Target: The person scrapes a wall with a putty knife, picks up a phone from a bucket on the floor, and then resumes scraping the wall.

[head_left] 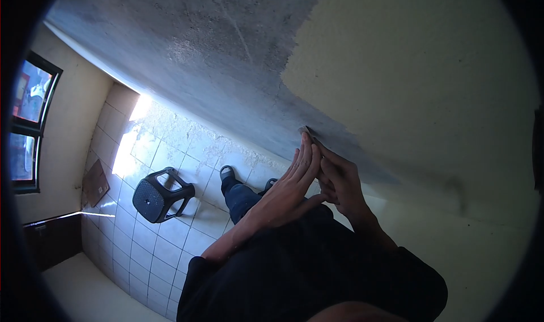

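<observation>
My left hand (294, 180) reaches up with its fingers stretched flat against the wall (238, 84). Its fingertips press a small flat greyish piece (306, 130) onto the surface, right where the bare grey part of the wall meets the cream-coated part (430, 84). Right beside it, my right hand (343, 186) touches the left hand, with its fingers partly curled and pointing toward the same piece. Whether it also grips the piece is hidden by the left hand. My dark sleeves and shirt fill the bottom of the view.
A black plastic stool (161, 194) stands on the pale tiled floor (153, 248), near my leg in jeans (241, 200). A flat brown cardboard piece (95, 181) lies by the side wall. A dark-framed window (28, 123) is at the left.
</observation>
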{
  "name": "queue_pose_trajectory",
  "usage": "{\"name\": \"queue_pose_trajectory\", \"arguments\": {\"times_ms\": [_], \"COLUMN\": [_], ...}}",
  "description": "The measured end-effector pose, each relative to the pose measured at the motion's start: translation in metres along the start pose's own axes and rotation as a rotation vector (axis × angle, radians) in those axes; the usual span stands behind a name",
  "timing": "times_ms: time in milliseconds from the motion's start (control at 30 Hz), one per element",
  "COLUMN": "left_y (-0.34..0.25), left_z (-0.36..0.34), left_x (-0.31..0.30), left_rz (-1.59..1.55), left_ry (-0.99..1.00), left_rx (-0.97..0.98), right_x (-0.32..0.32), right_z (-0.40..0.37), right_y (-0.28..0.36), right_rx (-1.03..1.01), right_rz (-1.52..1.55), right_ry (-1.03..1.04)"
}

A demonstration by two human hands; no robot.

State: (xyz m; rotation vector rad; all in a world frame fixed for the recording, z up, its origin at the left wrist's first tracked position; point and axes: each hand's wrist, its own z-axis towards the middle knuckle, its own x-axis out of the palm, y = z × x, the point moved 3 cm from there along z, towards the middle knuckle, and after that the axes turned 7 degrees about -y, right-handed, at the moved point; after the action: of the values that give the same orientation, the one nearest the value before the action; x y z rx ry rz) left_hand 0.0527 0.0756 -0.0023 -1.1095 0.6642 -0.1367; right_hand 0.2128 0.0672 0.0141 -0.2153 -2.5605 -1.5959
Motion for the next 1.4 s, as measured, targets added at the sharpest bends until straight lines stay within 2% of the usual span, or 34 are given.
{"name": "queue_pose_trajectory", "arguments": {"times_ms": [267, 433, 533, 667, 800, 967, 1067, 1200, 1333, 1400], "left_y": [0.006, 0.022, 0.02, 0.016, 0.01, 0.011, 0.024, 0.048, 0.05, 0.065], "left_z": [0.0, 0.001, 0.003, 0.003, -0.002, -0.011, -0.019, -0.029, -0.041, -0.048], "left_x": [0.018, 0.076, 0.114, 0.149, 0.149, 0.124, 0.107, 0.074, 0.059, 0.074], "left_rz": [-0.063, -0.156, -0.207, -0.24, -0.217, -0.215, -0.277, -0.21, -0.267, -0.35], "left_ry": [0.119, 0.329, 0.396, 0.426, 0.348, 0.245, 0.084, -0.121, -0.114, -0.133], "left_rx": [0.053, 0.124, 0.168, 0.197, 0.177, 0.06, -0.044, -0.128, -0.239, -0.296], "right_x": [-0.031, -0.084, -0.104, -0.124, -0.132, -0.113, -0.086, -0.034, -0.015, -0.024], "right_z": [-0.013, -0.046, -0.068, -0.086, -0.08, -0.05, -0.015, 0.026, 0.024, 0.016], "right_y": [-0.024, -0.047, -0.048, -0.056, -0.056, -0.074, -0.086, -0.094, -0.1, -0.111], "right_rx": [0.068, 0.096, 0.1, 0.076, 0.076, 0.071, 0.023, -0.041, 0.024, 0.049], "right_rz": [0.036, 0.055, -0.056, -0.049, -0.14, -0.062, 0.013, 0.062, 0.11, 0.031], "right_ry": [-0.139, -0.262, -0.361, -0.426, -0.368, -0.314, -0.208, -0.099, -0.104, -0.098]}}
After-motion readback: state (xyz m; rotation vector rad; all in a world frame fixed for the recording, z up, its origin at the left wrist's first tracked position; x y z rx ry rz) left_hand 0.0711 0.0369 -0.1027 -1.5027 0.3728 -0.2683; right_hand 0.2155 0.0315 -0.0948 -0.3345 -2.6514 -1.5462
